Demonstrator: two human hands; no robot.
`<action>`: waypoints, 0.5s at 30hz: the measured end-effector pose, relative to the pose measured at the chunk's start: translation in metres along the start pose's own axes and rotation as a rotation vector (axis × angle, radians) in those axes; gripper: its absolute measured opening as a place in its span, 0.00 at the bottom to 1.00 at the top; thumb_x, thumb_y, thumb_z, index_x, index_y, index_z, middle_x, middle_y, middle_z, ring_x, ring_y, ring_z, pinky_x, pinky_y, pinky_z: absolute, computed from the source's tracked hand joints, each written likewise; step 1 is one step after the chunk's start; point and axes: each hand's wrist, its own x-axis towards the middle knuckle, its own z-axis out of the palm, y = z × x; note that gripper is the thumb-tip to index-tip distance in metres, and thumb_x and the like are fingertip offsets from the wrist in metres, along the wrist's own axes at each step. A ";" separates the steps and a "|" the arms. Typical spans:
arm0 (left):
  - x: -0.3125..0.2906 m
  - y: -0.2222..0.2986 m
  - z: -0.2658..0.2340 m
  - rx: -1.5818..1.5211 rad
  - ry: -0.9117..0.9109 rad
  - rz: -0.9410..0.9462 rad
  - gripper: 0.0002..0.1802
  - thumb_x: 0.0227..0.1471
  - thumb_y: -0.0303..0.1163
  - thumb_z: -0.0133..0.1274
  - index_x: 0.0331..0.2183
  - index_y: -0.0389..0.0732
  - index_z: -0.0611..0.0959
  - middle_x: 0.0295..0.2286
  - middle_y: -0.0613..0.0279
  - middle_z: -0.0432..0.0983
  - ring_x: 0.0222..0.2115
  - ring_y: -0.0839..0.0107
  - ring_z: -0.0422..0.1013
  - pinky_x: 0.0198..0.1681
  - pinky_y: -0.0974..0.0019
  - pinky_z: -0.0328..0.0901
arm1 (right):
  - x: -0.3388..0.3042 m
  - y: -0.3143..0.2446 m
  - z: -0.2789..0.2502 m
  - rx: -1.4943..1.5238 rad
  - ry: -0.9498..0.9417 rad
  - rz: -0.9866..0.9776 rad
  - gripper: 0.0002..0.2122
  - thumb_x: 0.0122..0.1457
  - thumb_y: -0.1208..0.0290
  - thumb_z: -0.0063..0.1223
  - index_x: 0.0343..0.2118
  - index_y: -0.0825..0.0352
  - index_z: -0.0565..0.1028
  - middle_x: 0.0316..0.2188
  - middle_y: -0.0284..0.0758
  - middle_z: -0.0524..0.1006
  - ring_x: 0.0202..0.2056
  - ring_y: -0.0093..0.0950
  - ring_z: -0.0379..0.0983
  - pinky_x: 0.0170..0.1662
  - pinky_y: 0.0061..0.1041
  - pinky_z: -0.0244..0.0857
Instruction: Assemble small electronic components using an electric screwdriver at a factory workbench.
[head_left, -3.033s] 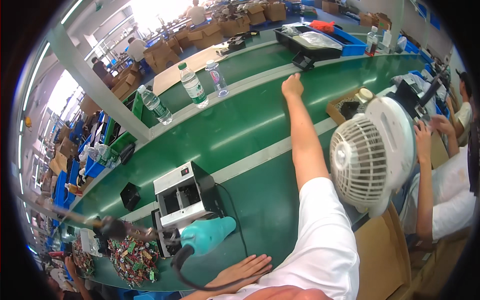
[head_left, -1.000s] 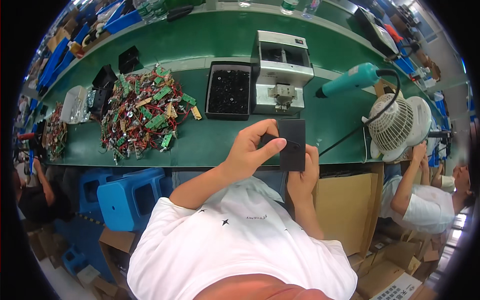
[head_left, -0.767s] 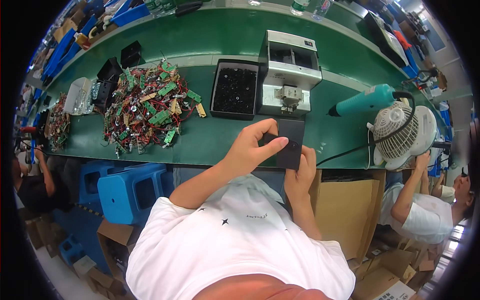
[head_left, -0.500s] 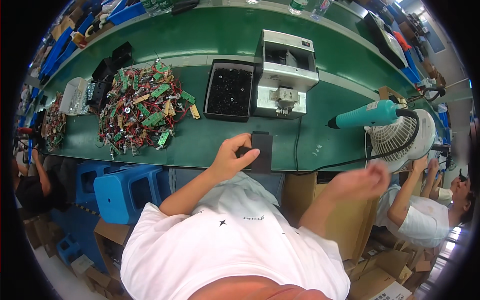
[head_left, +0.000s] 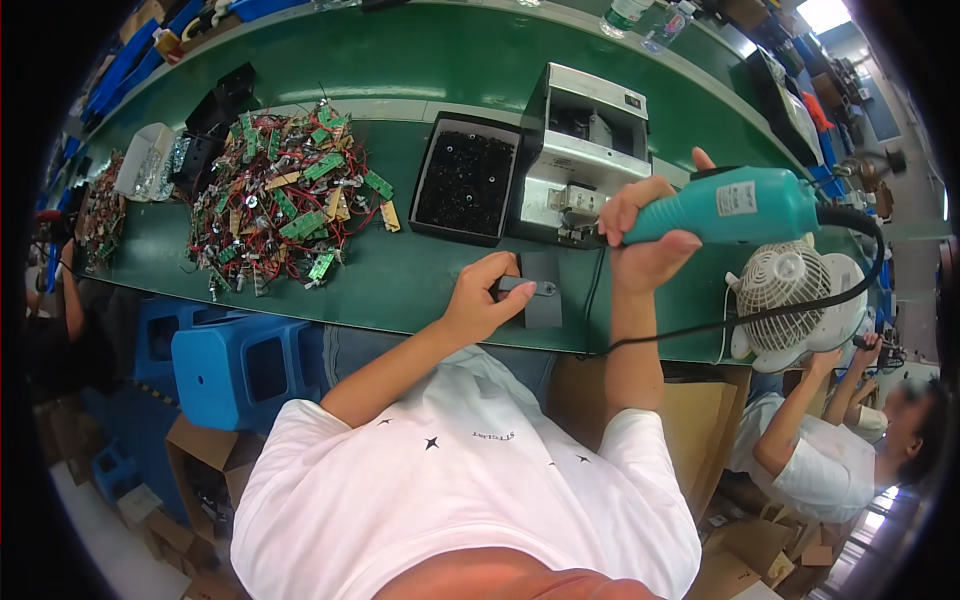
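- Right grip (head_left: 648, 262): right of centre, fingers wrapped around the narrow end of a teal power tool (head_left: 690, 208), its black cord looping down at right.
- Left grip (head_left: 485, 295): at centre, thumb and fingers clamped on a flat black piece (head_left: 543, 312), near the front edge of the green counter (head_left: 395, 290).
- Upper centre: a black tray (head_left: 455, 235) of small dark parts, beside a metal machine (head_left: 560, 160).
- Upper left: heaped circuit boards and wires (head_left: 290, 200).
- Right: a white fan (head_left: 790, 290).

Smooth plastic screwdriver (head_left: 765, 208), matt plate (head_left: 543, 312)
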 end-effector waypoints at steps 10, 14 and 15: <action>0.002 -0.003 0.000 0.045 -0.019 0.123 0.11 0.40 0.23 0.56 0.19 0.38 0.68 0.20 0.65 0.64 0.19 0.71 0.56 0.24 0.71 0.54 | 0.006 0.024 0.003 -0.010 -0.022 0.063 0.45 0.45 0.36 0.54 0.56 0.66 0.52 0.12 0.30 0.66 0.09 0.17 0.54 0.11 0.15 0.50; 0.003 -0.003 0.000 0.025 -0.020 0.143 0.11 0.39 0.23 0.56 0.19 0.38 0.68 0.19 0.64 0.64 0.19 0.70 0.56 0.24 0.71 0.54 | 0.005 0.024 0.002 0.000 -0.030 0.059 0.45 0.45 0.35 0.54 0.56 0.66 0.52 0.12 0.30 0.66 0.09 0.17 0.54 0.11 0.15 0.50; 0.003 -0.004 0.000 0.029 -0.023 0.149 0.11 0.39 0.23 0.56 0.19 0.38 0.68 0.19 0.64 0.64 0.19 0.70 0.56 0.24 0.71 0.54 | 0.004 0.023 0.003 -0.031 -0.028 0.058 0.45 0.45 0.33 0.51 0.56 0.66 0.51 0.12 0.30 0.65 0.09 0.17 0.54 0.11 0.15 0.50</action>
